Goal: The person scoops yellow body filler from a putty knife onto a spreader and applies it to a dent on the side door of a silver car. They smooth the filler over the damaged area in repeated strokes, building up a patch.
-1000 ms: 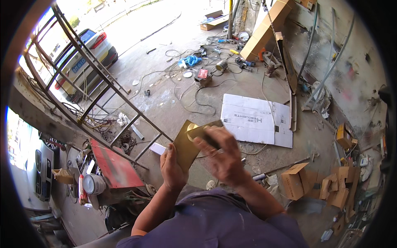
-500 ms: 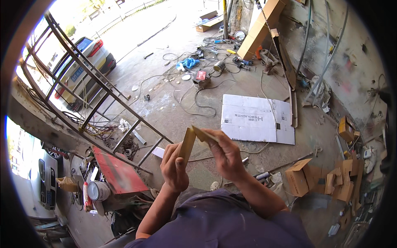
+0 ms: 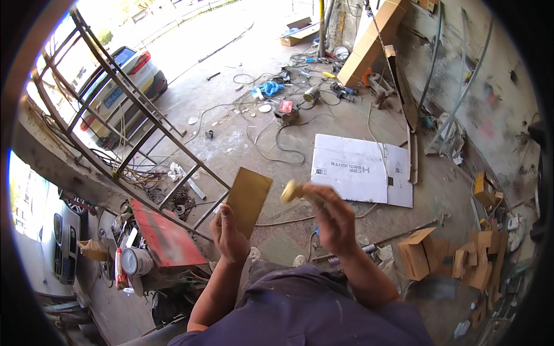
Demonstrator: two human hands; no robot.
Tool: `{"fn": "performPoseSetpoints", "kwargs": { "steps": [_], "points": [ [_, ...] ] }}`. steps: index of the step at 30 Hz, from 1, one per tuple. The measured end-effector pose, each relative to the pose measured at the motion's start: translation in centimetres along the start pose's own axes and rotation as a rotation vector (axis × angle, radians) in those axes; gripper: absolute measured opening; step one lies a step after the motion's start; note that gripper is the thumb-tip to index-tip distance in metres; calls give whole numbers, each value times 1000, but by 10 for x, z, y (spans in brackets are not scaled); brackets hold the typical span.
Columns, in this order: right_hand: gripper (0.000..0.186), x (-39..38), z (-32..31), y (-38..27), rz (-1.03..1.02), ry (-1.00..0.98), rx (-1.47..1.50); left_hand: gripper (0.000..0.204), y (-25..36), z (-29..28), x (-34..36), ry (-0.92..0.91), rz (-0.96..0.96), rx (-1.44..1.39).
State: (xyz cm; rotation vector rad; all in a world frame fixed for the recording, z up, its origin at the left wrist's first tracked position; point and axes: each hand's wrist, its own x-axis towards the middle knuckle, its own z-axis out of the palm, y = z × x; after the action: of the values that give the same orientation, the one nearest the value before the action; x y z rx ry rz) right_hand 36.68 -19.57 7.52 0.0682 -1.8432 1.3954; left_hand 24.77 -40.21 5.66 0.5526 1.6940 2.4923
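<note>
My left hand (image 3: pixel 232 237) is closed on the lower left edge of a flat, rectangular gold-brown plate (image 3: pixel 251 199), its broad face showing. To the right, my right hand (image 3: pixel 334 222) is closed on a small pale yellow tool (image 3: pixel 289 191) that looks like a putty spreader. Motion blurs it, and my fingers hide part of it. A gap separates the tool from the plate. Both hands are raised in front of my body, above the floor.
Flattened white cardboard (image 3: pixel 352 170) lies ahead on the right. A metal ladder-like frame (image 3: pixel 144 118) slants along the left, near a red panel (image 3: pixel 164 236) and a paint can (image 3: pixel 137 262). Cables and tools litter the floor ahead. Cardboard boxes (image 3: pixel 418 254) sit at right.
The spreader-like tool has come away from the plate as my hands moved apart. The plate has turned from nearly edge-on to show its broad face.
</note>
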Motion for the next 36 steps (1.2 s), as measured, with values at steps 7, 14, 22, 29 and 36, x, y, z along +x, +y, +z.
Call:
{"fn": "performPoseSetpoints", "kwargs": {
  "steps": [7, 14, 22, 29, 36],
  "points": [
    [46, -2, 14, 3, 119, -166, 147, 36, -3, 6, -17, 37, -332, -319],
    [55, 9, -3, 8, -178, -100, -462, 33, 9, 20, -9, 118, -329, -289],
    [54, -19, 29, -6, -289, -298, -496, 57, -3, 11, 10, 43, -101, -219],
    [38, 5, 12, -7, 3, -59, -125, 55, 2, 22, 5, -263, 519, 602],
    [45, -20, 17, 6, -178, -304, -147, 55, 2, 23, 9, -201, 461, 673]
  ]
}}
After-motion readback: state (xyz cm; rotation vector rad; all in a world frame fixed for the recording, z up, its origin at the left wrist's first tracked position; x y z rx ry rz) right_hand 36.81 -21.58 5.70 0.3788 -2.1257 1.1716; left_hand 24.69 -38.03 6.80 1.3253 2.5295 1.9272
